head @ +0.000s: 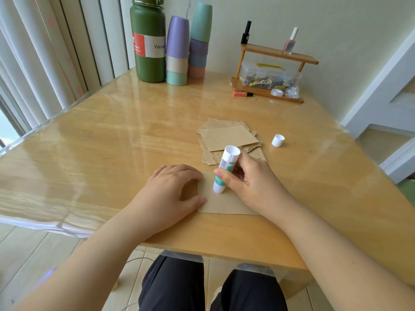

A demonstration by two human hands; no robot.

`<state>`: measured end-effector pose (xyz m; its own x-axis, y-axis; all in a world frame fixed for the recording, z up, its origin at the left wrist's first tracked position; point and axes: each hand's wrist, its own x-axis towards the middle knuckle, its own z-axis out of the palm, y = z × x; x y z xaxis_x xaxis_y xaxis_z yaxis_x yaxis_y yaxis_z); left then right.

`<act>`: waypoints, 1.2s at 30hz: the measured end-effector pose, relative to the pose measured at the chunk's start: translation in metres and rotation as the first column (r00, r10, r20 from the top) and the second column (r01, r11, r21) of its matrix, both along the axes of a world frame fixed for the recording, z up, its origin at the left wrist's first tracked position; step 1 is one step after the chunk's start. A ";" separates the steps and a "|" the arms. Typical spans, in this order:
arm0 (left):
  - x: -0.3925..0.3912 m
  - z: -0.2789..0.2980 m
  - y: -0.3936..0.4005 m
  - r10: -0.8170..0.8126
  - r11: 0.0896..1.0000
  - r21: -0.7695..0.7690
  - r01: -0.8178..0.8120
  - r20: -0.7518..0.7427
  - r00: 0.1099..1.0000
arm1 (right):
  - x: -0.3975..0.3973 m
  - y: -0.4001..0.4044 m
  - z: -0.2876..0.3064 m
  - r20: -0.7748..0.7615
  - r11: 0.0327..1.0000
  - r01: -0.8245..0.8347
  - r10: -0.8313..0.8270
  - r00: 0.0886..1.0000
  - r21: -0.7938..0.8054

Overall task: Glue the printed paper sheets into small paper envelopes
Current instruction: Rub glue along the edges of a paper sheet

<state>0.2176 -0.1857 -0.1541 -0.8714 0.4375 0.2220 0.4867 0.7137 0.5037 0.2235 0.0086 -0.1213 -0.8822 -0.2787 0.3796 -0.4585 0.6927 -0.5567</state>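
Brown paper sheet (222, 204): flat on the wooden table (112, 153) near its front edge, plain side up. Glue stick (225, 170): uncapped, tip down on the sheet, tilted; gripped by the right hand (249, 178). Left hand (170, 189): open, palm down, pressing the sheet's left edge. Stack of printed sheets (229, 140): just behind. White cap (278, 140): right of the stack, apart. Green flask (148, 41), stacked cups (187, 48), wooden rack (271, 70): far edge.

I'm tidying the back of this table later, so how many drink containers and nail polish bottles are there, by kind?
Green vacuum flask: 1
Stacks of pastel cups: 2, one purple-topped, one teal-topped
Nail polish bottles on the wooden shelf: 2, one black, one pink
Total: 5
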 end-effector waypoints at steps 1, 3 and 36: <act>0.000 0.000 0.000 0.002 1.000 0.011 -0.002 -0.002 1.000 | -0.003 -0.001 0.000 0.000 1.000 0.004 -0.004 1.000 0.004; 0.000 0.000 0.000 0.005 1.000 0.016 -0.005 0.000 1.000 | -0.011 -0.002 -0.001 0.002 1.000 0.019 -0.019 1.000 0.008; 0.007 0.006 -0.003 0.078 0.992 0.102 -0.079 0.017 0.997 | -0.005 -0.014 -0.004 -0.021 0.999 -0.037 0.037 0.999 -0.002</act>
